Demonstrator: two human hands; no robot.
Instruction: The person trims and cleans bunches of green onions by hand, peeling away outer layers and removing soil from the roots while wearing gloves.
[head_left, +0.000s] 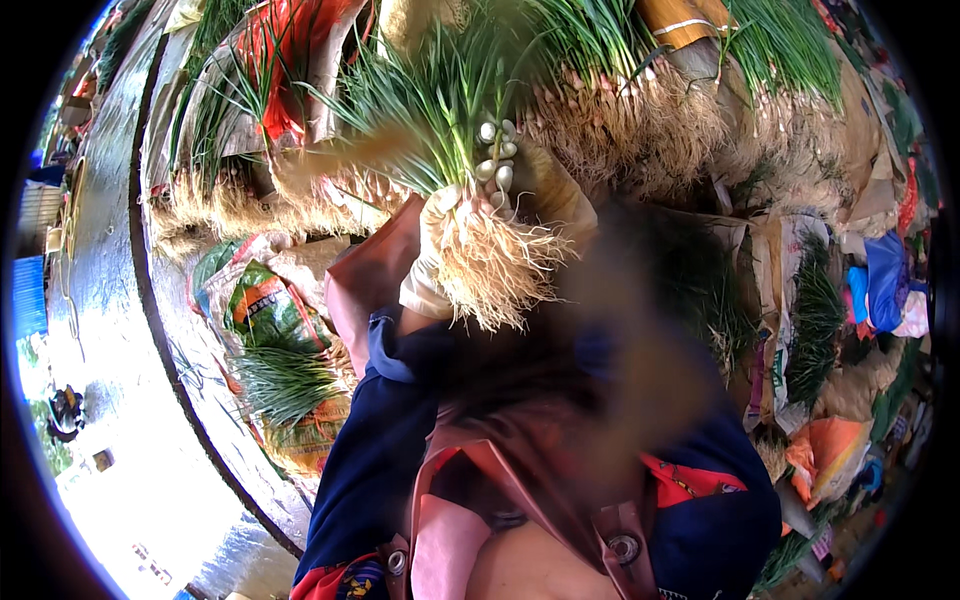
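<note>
In front of my chest, a bunch of spring onions (505, 240) is held with green leaves pointing away and pale, stringy roots hanging toward me. My left hand (432, 250), in a cream glove, grips it from the left near the bulbs. On its right side, my right hand (560, 190), in a tan glove, closes against the stems. Several small whitish rounded shapes (495, 165) show beside the stems, bulbs or glove fingertips, I cannot tell which. Roots and blur hide most of my fingers.
Rows of rooted spring onions (625, 120) lie ahead on sacking. A smaller bundle (290, 385) rests on a printed sack at left, and dark green bundles (812, 320) lie at right. A wet grey ledge (110, 200) runs along the left. Blurred brown shapes cover part of the view.
</note>
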